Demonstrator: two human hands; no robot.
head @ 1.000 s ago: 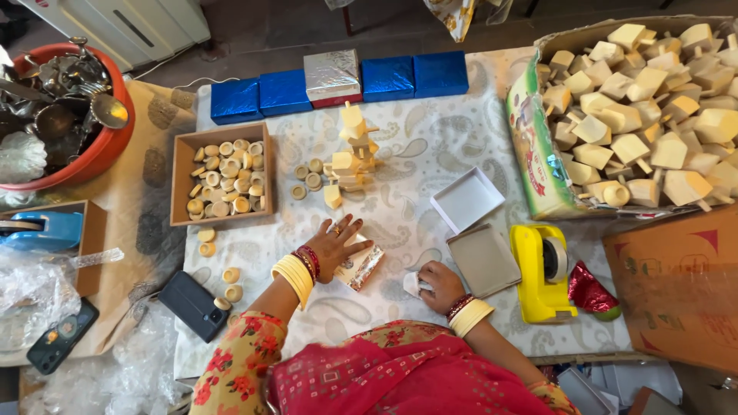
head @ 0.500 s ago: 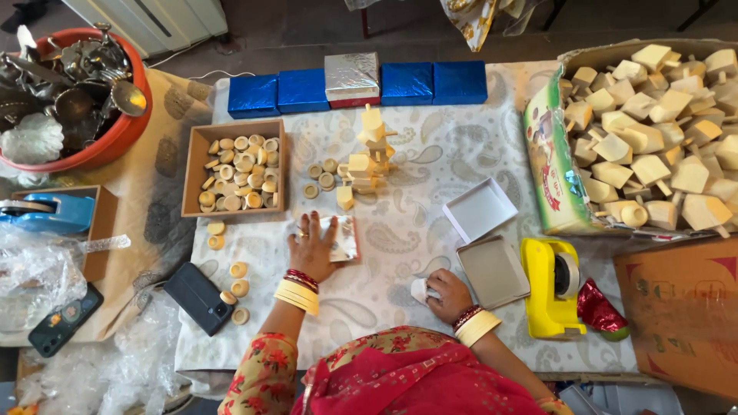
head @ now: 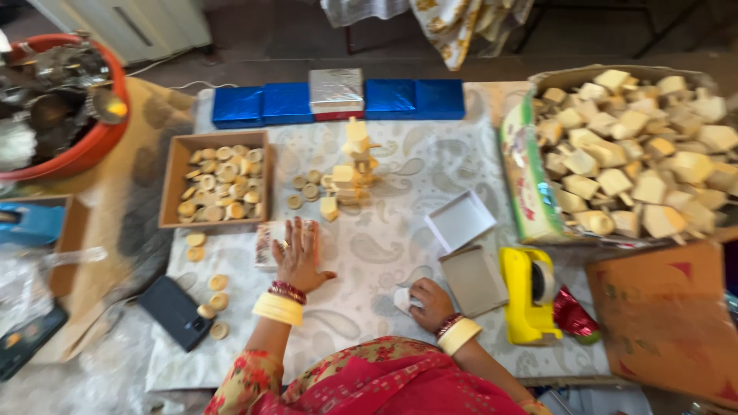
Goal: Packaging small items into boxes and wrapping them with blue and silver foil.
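Here the desk [head: 400,230], under a pale patterned cloth, is laid out like a small packing station, with stock at the edges and a bare patch kept near the person. Largest is the carton [head: 530,184] on the right, heaped with pale wooden blocks [head: 638,161], set within reach of the right arm. Along the far edge runs a row of blue boxes [head: 265,104] with one silver box [head: 335,91] among them, out of the way. To the left a shallow brown tray [head: 171,184] holds round wooden discs [head: 219,184], and a few more discs lie loose beside it. Nearer, two open white box halves [head: 460,221] sit face up beside a yellow tape dispenser [head: 530,296]. The left hand [head: 296,253] reaches forward, wrist straight, fingers spread flat, pressing down on a small patterned packet [head: 269,244] just below the tray, seemingly to keep it still. The right hand [head: 429,301] stays close to the body, fingers curled around a small white piece [head: 403,300] resting on the cloth.
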